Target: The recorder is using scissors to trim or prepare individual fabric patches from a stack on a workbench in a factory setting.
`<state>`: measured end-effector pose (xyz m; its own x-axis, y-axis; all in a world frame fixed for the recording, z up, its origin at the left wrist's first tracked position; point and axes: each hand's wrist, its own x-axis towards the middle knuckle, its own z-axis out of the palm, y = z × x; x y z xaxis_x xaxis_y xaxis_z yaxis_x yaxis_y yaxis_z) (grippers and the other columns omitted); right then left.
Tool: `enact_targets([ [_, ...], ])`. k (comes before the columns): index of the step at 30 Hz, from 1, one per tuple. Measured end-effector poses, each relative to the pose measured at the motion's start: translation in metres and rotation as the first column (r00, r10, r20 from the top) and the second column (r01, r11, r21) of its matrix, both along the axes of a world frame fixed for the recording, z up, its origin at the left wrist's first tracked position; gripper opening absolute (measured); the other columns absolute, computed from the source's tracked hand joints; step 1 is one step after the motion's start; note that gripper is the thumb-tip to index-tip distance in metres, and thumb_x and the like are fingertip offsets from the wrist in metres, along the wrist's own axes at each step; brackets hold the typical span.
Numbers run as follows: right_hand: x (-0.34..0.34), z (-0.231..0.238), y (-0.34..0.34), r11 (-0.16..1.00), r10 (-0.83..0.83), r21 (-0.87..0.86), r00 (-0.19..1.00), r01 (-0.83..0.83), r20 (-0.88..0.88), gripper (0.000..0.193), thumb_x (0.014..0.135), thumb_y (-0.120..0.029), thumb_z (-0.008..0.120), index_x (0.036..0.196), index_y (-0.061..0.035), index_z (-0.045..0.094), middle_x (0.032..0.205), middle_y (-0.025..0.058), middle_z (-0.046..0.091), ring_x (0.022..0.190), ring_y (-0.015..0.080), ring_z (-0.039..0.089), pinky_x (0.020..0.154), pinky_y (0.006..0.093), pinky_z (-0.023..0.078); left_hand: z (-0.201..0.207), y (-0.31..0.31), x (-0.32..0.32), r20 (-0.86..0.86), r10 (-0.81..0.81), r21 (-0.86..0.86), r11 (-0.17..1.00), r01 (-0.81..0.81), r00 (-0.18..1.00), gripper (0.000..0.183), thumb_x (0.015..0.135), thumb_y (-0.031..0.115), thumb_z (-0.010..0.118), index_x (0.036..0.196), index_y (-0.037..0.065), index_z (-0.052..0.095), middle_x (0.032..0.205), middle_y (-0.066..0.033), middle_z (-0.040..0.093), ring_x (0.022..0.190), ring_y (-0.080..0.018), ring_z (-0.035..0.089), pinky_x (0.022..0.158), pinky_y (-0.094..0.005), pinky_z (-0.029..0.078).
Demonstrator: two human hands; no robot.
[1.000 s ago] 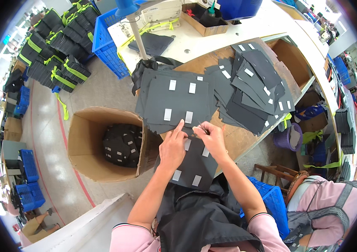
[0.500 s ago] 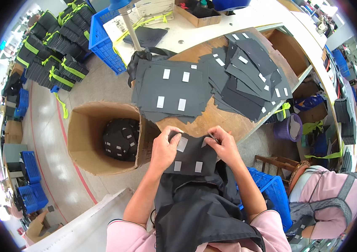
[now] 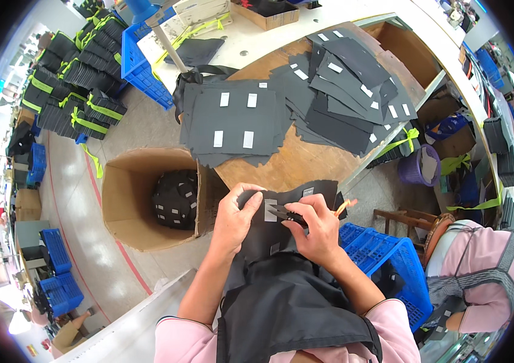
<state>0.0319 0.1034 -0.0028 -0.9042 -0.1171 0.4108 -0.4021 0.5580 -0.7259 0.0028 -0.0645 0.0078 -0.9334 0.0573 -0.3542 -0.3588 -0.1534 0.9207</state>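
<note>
A black fabric panel (image 3: 256,225) with white rectangular labels hangs in front of my apron. My left hand (image 3: 236,219) is closed on its left edge, thumb on top. In my right hand (image 3: 314,225) is a pair of thread snips (image 3: 280,212), with an orange piece sticking out behind the fingers. The blade tips lie over a white label (image 3: 270,209) near the panel's upper left; whether they touch it I cannot tell. Beyond my hands, a stack of similar black panels (image 3: 233,121) lies on the wooden board (image 3: 311,158).
Left of me stands a cardboard box (image 3: 148,236) with labelled black pieces inside. More panels (image 3: 348,91) spread across the board's right part. A blue crate (image 3: 372,242) sits by my right arm, near another person (image 3: 481,272). Bundled black stacks (image 3: 75,78) stand far left.
My right hand has left the panel's upper right edge and moved inward and lower, bringing the snips over a label. The panel's right side now flares up behind it. The whole view has shifted slightly.
</note>
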Motion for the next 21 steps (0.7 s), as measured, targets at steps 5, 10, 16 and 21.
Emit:
enact_targets([
  [5,0.000,0.000,0.002,0.999,-0.028,0.029,0.998,0.029,-0.051,0.032,0.065,-0.003,0.072,0.095,-0.0063,0.062,0.077,0.0095,0.053,0.062,0.0241,0.053,0.051,0.0321,0.044,0.011,0.000,0.004,0.017,-0.014,-0.085,0.996,0.016,1.000,0.016,0.085,0.006,0.061,0.101,0.002,0.058,0.085,-0.0001,0.060,0.074,-0.0039,0.054,0.067,-0.0184,0.044],
  [10,0.002,-0.003,0.001,0.999,-0.026,0.018,0.999,0.027,-0.040,0.029,0.065,-0.003,0.072,0.093,-0.0063,0.063,0.072,0.0087,0.052,0.058,0.0242,0.052,0.051,0.0325,0.043,0.007,0.000,0.007,-0.037,-0.014,-0.096,0.995,0.011,0.999,0.017,0.086,0.008,0.059,0.103,0.005,0.059,0.069,0.0051,0.054,0.051,0.0012,0.038,0.045,-0.0159,0.030],
  [16,0.012,-0.002,0.008,0.999,-0.052,-0.005,0.991,0.052,-0.122,0.029,0.066,-0.007,0.072,0.094,-0.0073,0.062,0.075,0.0064,0.053,0.062,0.0228,0.055,0.052,0.0310,0.043,0.009,-0.001,0.008,-0.029,-0.051,-0.112,0.993,0.048,0.998,0.018,0.086,0.008,0.059,0.103,0.003,0.059,0.076,0.0034,0.056,0.056,0.0007,0.041,0.049,-0.0165,0.033],
  [21,0.008,-0.005,0.005,0.998,-0.062,0.000,0.996,0.062,-0.067,0.028,0.065,-0.003,0.073,0.092,-0.0057,0.064,0.074,0.0076,0.053,0.059,0.0221,0.054,0.053,0.0303,0.043,0.014,0.002,0.008,-0.052,-0.085,-0.198,0.977,0.073,0.995,0.017,0.086,0.008,0.058,0.102,0.001,0.060,0.079,0.0023,0.058,0.060,-0.0002,0.044,0.052,-0.0173,0.036],
])
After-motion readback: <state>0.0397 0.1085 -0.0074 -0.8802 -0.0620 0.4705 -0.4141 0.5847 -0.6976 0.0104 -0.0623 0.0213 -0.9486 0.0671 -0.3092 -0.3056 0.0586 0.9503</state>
